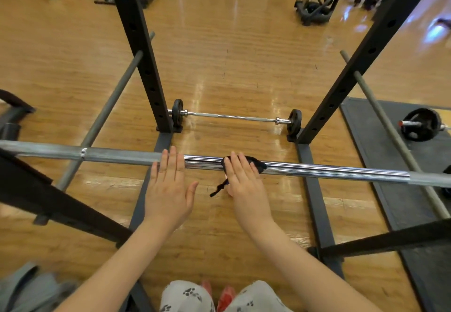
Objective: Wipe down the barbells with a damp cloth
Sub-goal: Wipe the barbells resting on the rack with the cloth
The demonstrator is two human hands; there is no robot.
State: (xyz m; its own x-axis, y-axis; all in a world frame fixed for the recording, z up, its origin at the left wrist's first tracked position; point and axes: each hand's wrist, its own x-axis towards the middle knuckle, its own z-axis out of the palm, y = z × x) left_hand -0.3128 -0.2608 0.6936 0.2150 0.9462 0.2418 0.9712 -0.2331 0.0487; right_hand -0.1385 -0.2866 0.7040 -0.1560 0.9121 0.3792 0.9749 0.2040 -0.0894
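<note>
Pressing flat on the racked barbell, the right hand lay with straight fingers over the dark cloth, which was draped across the bar beneath its fingertips, a loose tail hanging just below the thumb side. The left hand sat just to the left of it, fingers straight and together, resting on the bar with nothing held. Both hands were spread open, neither one curled round the shaft.

The step looked like the wiping stroke along the shiny middle section. To do it well, the cloth probably wanted wrapping further round the bar, so that the underside got cleaned too, while the left hand steadied the bar against rolling on its supports. Long strokes out to the right of the right hand, then back past the left, would likely cover the duller sleeve as well.

A second, smaller barbell lay on the wooden floor well beyond both hands, seemingly still to be wiped.
</note>
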